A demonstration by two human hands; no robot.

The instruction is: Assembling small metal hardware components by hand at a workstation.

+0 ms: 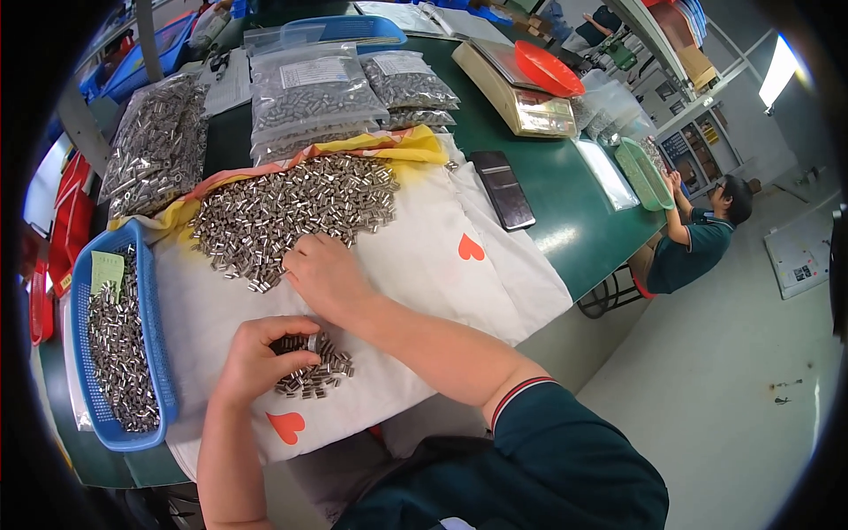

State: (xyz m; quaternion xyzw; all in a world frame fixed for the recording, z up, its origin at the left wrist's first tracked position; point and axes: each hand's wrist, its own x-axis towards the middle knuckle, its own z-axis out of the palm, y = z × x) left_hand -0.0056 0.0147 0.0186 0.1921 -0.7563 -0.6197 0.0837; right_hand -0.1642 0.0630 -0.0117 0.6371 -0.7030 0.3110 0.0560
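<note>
Left of centre in the lower frame, the left hand [248, 360] has its grip pinching a shiny metal piece [314, 342], half covering the small pile [315, 380]. Above, the right hand [327, 281] hides its fingertips at the large pile [291, 203]; I cannot tell its grip. Far left, a green note [107, 271] covers part of the blue basket [157, 353]'s contents.

Bright indoor light here, a lamp [779, 78] glaring upper right, sheen on the counter [556, 240], edges bowing into black!
</note>
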